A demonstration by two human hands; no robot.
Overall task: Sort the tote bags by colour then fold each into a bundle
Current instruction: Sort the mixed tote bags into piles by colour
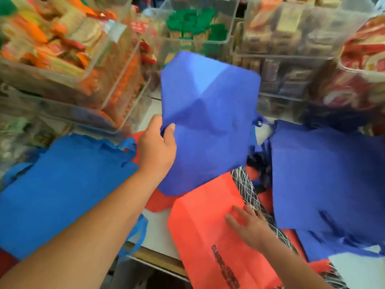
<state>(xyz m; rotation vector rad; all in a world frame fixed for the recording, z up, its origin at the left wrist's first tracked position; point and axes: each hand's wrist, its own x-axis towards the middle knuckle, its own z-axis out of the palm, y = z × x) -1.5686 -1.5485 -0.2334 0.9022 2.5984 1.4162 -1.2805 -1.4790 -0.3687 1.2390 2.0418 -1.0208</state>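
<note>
Above the orange-red fabric tote (200, 213) under the spread right grip (248, 228), the left grip (156, 149) pinches a violet-blue fabric tote (210, 126).

Fingers of the left hand (156, 149) are hidden behind the dark blue bag (208, 122). Under the right hand (250, 228) the red bag (204, 215) runs off the bottom edge, its black print (226, 265) too blurred to read. Beyond both hands the clear bins (230, 28) blur.
</note>
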